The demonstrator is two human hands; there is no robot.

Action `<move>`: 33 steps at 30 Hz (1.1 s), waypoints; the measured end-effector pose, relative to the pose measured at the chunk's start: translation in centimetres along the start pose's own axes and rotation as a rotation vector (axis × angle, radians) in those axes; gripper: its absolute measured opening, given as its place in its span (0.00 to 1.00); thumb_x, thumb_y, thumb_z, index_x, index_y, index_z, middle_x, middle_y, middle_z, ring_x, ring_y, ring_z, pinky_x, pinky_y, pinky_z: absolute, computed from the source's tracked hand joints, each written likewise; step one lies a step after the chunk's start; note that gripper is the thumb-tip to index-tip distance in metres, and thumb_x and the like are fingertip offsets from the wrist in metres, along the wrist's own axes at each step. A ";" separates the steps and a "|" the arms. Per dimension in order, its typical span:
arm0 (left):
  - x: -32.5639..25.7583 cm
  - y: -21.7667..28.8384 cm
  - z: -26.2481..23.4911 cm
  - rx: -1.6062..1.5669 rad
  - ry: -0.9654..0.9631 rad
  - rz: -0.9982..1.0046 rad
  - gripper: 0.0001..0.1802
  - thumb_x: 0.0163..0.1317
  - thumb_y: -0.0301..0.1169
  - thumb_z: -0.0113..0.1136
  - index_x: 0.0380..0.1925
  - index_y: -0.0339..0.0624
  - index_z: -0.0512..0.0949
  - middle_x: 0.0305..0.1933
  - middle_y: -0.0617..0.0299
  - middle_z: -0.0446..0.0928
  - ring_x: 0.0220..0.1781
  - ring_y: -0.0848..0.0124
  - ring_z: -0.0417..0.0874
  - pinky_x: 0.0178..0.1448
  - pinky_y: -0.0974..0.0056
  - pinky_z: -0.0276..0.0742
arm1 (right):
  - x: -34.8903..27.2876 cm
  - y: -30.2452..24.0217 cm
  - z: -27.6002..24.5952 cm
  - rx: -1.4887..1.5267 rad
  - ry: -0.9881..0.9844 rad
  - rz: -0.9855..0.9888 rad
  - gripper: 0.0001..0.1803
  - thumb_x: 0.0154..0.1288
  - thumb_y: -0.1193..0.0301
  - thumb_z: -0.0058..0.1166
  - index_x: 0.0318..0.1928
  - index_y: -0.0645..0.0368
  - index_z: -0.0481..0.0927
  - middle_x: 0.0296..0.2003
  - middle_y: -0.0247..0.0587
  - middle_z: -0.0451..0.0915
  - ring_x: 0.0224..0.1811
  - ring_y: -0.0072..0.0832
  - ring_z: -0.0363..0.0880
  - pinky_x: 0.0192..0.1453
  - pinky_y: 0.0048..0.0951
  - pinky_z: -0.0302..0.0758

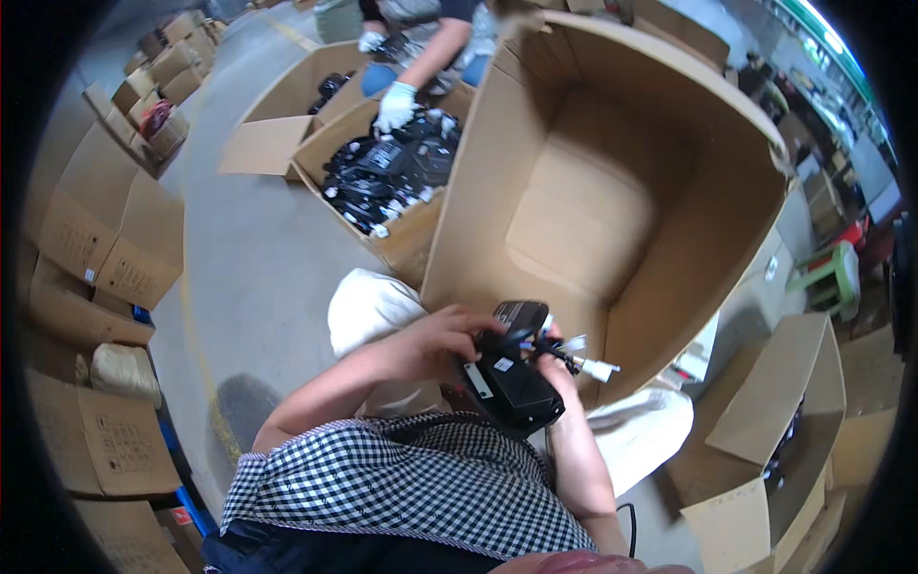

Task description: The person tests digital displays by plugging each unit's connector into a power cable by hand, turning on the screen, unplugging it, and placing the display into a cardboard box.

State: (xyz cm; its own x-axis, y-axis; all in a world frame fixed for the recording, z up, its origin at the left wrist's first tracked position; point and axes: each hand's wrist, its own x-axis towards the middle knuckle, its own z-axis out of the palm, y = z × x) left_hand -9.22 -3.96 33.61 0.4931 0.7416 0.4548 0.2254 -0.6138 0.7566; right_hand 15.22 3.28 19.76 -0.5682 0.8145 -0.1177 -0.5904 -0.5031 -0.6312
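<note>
A black plastic electronic unit [521, 387] with a pale label is held in front of my chest, over my lap. My left hand [448, 335] grips its left upper side, fingers bent over the edge. My right hand [562, 378] closes around its right side, by a bundle of black cable ending in white connectors [600, 370]. A second black piece [522, 314] lies against the unit's upper end; whether the two are joined I cannot tell. Just beyond my hands, a large open cardboard box [459, 225] tilts toward me, its inner bottom showing.
Ahead to the left, a co-worker's white-gloved hand [395, 110] reaches into a carton of black units [382, 172]. Open cartons stand at the right [765, 402] and along the left [115, 239]. A green stool [830, 273] is at the far right.
</note>
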 end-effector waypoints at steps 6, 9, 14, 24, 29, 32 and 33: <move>-5.4 3.2 1.2 -0.585 0.208 -0.401 0.27 0.50 0.23 0.59 0.54 0.36 0.72 0.65 0.51 0.67 0.64 0.57 0.69 0.68 0.54 0.61 | -0.9 -0.3 5.4 -0.319 -0.149 0.143 0.54 0.47 0.82 0.62 0.73 0.46 0.46 0.60 0.37 0.65 0.58 0.31 0.69 0.61 0.33 0.68; -10.3 0.6 2.9 -1.081 0.407 -0.296 0.29 0.60 0.34 0.56 0.61 0.36 0.66 0.65 0.52 0.66 0.66 0.59 0.68 0.70 0.54 0.60 | -1.5 0.8 4.4 -0.785 -0.291 0.180 0.45 0.45 0.86 0.61 0.67 0.54 0.60 0.51 0.34 0.72 0.53 0.26 0.72 0.56 0.27 0.70; -13.6 -0.3 4.9 -1.501 0.834 -0.479 0.32 0.67 0.49 0.46 0.62 0.36 0.64 0.62 0.51 0.70 0.62 0.57 0.72 0.68 0.52 0.64 | -2.2 1.1 7.0 -1.215 -0.697 -0.026 0.31 0.50 0.80 0.66 0.57 0.57 0.70 0.48 0.30 0.75 0.52 0.22 0.73 0.56 0.23 0.69; -13.9 3.3 3.0 -0.839 1.049 -0.361 0.24 0.68 0.46 0.45 0.55 0.41 0.72 0.57 0.56 0.75 0.52 0.63 0.79 0.61 0.57 0.72 | -4.2 0.7 9.0 -1.072 -0.101 -0.218 0.26 0.51 0.75 0.69 0.51 0.56 0.73 0.24 0.19 0.64 0.24 0.10 0.58 0.26 0.15 0.58; -17.4 -0.1 1.9 -1.249 1.038 -0.730 0.23 0.69 0.40 0.46 0.56 0.35 0.71 0.51 0.54 0.79 0.49 0.65 0.82 0.54 0.61 0.78 | -2.8 -1.6 12.3 -1.012 0.139 -0.641 0.25 0.55 0.75 0.66 0.52 0.61 0.72 0.34 0.31 0.79 0.31 0.17 0.75 0.34 0.18 0.73; -16.8 -1.8 2.7 -0.916 0.941 -0.789 0.22 0.68 0.41 0.51 0.53 0.34 0.73 0.46 0.58 0.81 0.44 0.70 0.82 0.48 0.64 0.79 | -0.9 -0.5 16.2 -1.403 -0.103 -1.023 0.23 0.53 0.74 0.66 0.50 0.61 0.74 0.45 0.43 0.82 0.38 0.29 0.83 0.38 0.25 0.78; -17.3 -3.1 2.8 -0.883 0.949 -0.819 0.20 0.66 0.40 0.54 0.49 0.34 0.75 0.42 0.61 0.81 0.38 0.73 0.82 0.42 0.69 0.78 | -0.1 0.5 16.5 -1.488 -0.250 -1.078 0.23 0.51 0.75 0.66 0.49 0.60 0.75 0.49 0.45 0.80 0.40 0.32 0.83 0.37 0.26 0.78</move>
State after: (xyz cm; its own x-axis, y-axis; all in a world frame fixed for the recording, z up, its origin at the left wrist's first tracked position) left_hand -16.05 -15.66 22.08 -0.2928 0.8900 -0.3496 -0.5649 0.1340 0.8142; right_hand 5.58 -1.82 32.12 -0.4778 0.4446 0.7577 0.1402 0.8900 -0.4338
